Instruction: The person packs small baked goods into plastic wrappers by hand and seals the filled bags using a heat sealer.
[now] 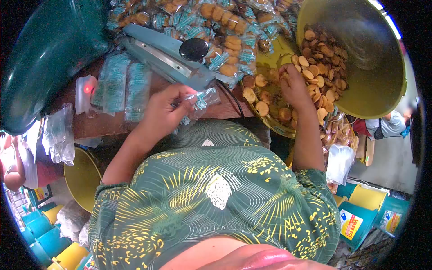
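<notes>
My left hand [167, 109] pinches a small clear plastic bag [208, 99] with blue-green print, just in front of the heat sealer [164, 60]. Round, flat brown cookies [321, 78] spill from a tipped yellow bucket [369, 67] on the right. At the bucket's mouth, my right hand [295, 87] has its fingers curled round some of these cookies; how many is hidden. More loose cookies [262, 108] lie below that hand in a yellow container. Left of the sealer, flat printed bags [137, 87] lie in stacks on the wooden table [87, 128].
Filled cookie packets [229, 27] are heaped behind the sealer. A large dark green tub [49, 58] leans in at the left. A black cable [234, 96] runs beside the sealer. Other people [389, 123] appear at the edges, with teal and yellow buckets [355, 222] on the floor.
</notes>
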Available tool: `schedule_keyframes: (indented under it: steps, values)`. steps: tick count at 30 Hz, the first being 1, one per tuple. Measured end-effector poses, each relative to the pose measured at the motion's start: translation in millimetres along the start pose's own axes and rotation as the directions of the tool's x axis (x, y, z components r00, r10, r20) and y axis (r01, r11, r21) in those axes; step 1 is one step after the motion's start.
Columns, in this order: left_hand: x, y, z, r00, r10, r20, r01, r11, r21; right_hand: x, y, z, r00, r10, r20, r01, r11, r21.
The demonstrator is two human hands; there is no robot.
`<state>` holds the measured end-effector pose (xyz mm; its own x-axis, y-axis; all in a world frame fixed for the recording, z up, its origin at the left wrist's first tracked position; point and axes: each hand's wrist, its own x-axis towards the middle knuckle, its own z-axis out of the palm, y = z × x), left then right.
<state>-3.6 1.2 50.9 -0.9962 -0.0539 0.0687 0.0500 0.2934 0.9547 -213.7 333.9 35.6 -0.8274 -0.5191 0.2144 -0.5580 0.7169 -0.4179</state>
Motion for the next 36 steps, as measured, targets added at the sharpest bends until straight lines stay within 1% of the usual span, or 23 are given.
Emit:
schedule_keyframes:
  steps: [2, 3, 5, 6, 8, 9, 11, 12, 14, 15, 17, 18, 20, 21, 23, 24, 26, 27, 29, 33, 35, 36]
  values:
    - [-1.0, -4.8, 0.2, 1.000, -0.023, -0.007, 0.023, 0.998, -0.051, 0.7, 0.1, 0.3, 0.996, 0.071, 0.051, -0.072, 0.997, 0.015]
    - [-1.7, -3.1, 0.9, 0.999, -0.006, -0.032, 0.005, 0.999, -0.033, 1.1, -1.6, 0.2, 0.991, 0.106, 0.078, -0.108, 0.994, 0.021]
    - [-2.7, 1.4, 2.8, 0.996, 0.028, -0.080, -0.028, 1.000, 0.002, -1.0, 2.3, -0.3, 0.999, -0.037, -0.026, 0.034, 0.993, -0.109]
    - [-2.2, -1.8, 2.8, 0.996, 0.048, -0.077, -0.051, 0.998, -0.033, -2.3, 5.2, -1.5, 0.991, -0.113, -0.072, 0.099, 0.979, -0.178]
    - [-0.2, -11.1, 2.3, 0.994, 0.089, -0.070, -0.096, 0.990, -0.104, -4.2, 7.8, -5.6, 0.998, 0.025, -0.051, -0.027, 0.999, -0.026]
    - [-0.2, -10.6, 1.1, 0.997, 0.074, -0.033, -0.077, 0.993, -0.091, -5.4, 9.5, -7.8, 0.995, 0.094, -0.033, -0.092, 0.995, 0.049]
    - [0.2, -5.6, -1.9, 0.998, 0.042, 0.043, -0.039, 0.997, -0.065, -11.3, 18.6, -9.7, 0.989, 0.099, 0.112, -0.117, 0.979, 0.168]
    - [0.5, 1.2, -3.4, 0.997, -0.016, 0.072, 0.021, 0.998, -0.061, -12.6, 13.5, -12.2, 0.979, 0.093, 0.183, -0.134, 0.965, 0.226]
    - [1.3, 15.3, -4.0, 0.983, -0.132, 0.127, 0.139, 0.989, -0.049, -17.5, -1.2, -18.7, 0.936, 0.189, 0.297, -0.269, 0.928, 0.258]
    - [2.2, 15.7, -1.0, 0.998, -0.052, 0.041, 0.051, 0.998, 0.031, -18.2, -12.1, -21.9, 0.906, 0.231, 0.354, -0.335, 0.903, 0.268]
    - [3.2, 15.0, 4.5, 0.986, 0.128, -0.109, -0.103, 0.972, 0.210, -19.1, -20.3, -22.7, 0.959, 0.189, 0.213, -0.223, 0.963, 0.152]
    - [3.1, 9.6, 5.4, 0.987, 0.126, -0.104, -0.112, 0.985, 0.133, -19.8, -22.7, -21.6, 0.977, 0.159, 0.144, -0.172, 0.981, 0.087]
    - [3.1, -3.3, 6.2, 0.988, 0.127, -0.092, -0.129, 0.991, -0.022, -17.4, -24.8, -16.7, 0.971, 0.119, 0.210, -0.132, 0.990, 0.053]
    - [2.7, -2.4, 4.8, 0.992, 0.114, -0.058, -0.114, 0.993, -0.008, -16.1, -25.2, -14.7, 0.965, 0.098, 0.241, -0.110, 0.993, 0.037]
    - [1.8, 1.9, 1.4, 0.996, 0.085, 0.004, -0.085, 0.996, 0.023, -14.5, -25.4, -11.5, 0.939, 0.199, 0.279, -0.230, 0.969, 0.085]
    - [1.4, 3.9, 0.6, 0.997, 0.078, 0.007, -0.078, 0.996, 0.049, -13.1, -25.7, -9.7, 0.922, 0.243, 0.302, -0.286, 0.952, 0.107]
    - [0.1, 6.5, 0.2, 0.998, 0.058, 0.017, -0.059, 0.993, 0.100, -12.6, -27.3, -6.4, 0.946, 0.250, 0.205, -0.264, 0.963, 0.044]
    - [-0.2, 6.0, 0.2, 0.998, 0.062, -0.007, -0.061, 0.994, 0.085, -12.7, -27.5, -4.9, 0.956, 0.252, 0.154, -0.257, 0.966, 0.013]
    - [0.3, 3.9, 0.6, 0.996, 0.071, -0.050, -0.068, 0.996, 0.056, -13.8, -23.0, -1.1, 0.957, 0.242, 0.158, -0.251, 0.967, 0.039]
    - [1.9, -1.9, 3.6, 0.995, 0.098, -0.026, -0.099, 0.995, -0.013, -17.4, -29.1, -5.9, 0.948, 0.270, 0.166, -0.284, 0.956, 0.070]
    - [2.8, -1.6, 5.4, 0.993, 0.119, -0.009, -0.119, 0.992, -0.046, -15.4, -15.4, -8.5, 0.978, 0.196, 0.077, -0.201, 0.977, 0.076]
    - [2.9, -1.3, 5.8, 0.993, 0.118, -0.010, -0.118, 0.992, -0.033, -13.7, -8.8, -9.6, 0.987, 0.157, 0.034, -0.159, 0.984, 0.077]
